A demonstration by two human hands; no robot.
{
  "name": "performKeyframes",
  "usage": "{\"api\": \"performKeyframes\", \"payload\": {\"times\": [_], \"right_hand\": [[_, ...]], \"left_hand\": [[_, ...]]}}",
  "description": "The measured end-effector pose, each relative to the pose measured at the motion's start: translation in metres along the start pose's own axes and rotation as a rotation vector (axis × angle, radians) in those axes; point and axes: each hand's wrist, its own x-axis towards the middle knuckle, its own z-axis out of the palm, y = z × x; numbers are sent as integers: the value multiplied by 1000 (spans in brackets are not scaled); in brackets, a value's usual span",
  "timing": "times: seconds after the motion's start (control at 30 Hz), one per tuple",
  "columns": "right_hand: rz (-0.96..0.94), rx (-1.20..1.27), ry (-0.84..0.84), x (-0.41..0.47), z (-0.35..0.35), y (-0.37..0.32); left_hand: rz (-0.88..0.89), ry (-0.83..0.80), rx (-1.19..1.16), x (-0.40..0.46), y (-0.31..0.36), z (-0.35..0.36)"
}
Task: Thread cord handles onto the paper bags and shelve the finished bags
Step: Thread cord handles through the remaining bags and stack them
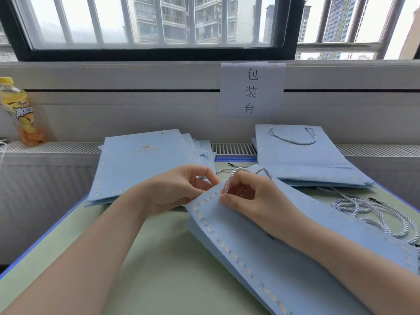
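A flat light-blue paper bag [284, 253] lies slanted across the table in front of me. My left hand [175, 189] pinches its top edge near the corner. My right hand [247, 194] holds a white-and-blue twisted cord [229, 180] that loops up over the bag's top edge by my fingers. Behind on the left sits a stack of blue bags without handles [141, 164]. At the back right lies a pile of bags [302, 162] whose top one carries a cord handle. Several loose cords [368, 212] are heaped on the right.
The green table top [159, 269] has a blue edge running along its left side. A yellow drink bottle [20, 112] stands on the ledge at the far left. A paper sign [251, 89] hangs on the wall under the window.
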Motion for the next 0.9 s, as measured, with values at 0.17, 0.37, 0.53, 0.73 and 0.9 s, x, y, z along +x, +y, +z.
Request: {"api": "performKeyframes", "payload": {"times": [0.17,0.37,0.53,0.73,0.9], "right_hand": [[-37,-61,33,0,-3,1],[-30,-27,36,-2,-3,-1],[179,282,60,2,-15,-10],[286,701,123,9,-22,-7],[147,684,304,14,-39,-13]], "left_hand": [[4,-100,-30,2,0,0],[8,-17,62,5,-1,4],[-17,12,32,4,4,2],[-152,80,110,3,5,6],[-190,99,170,4,3,9]]}}
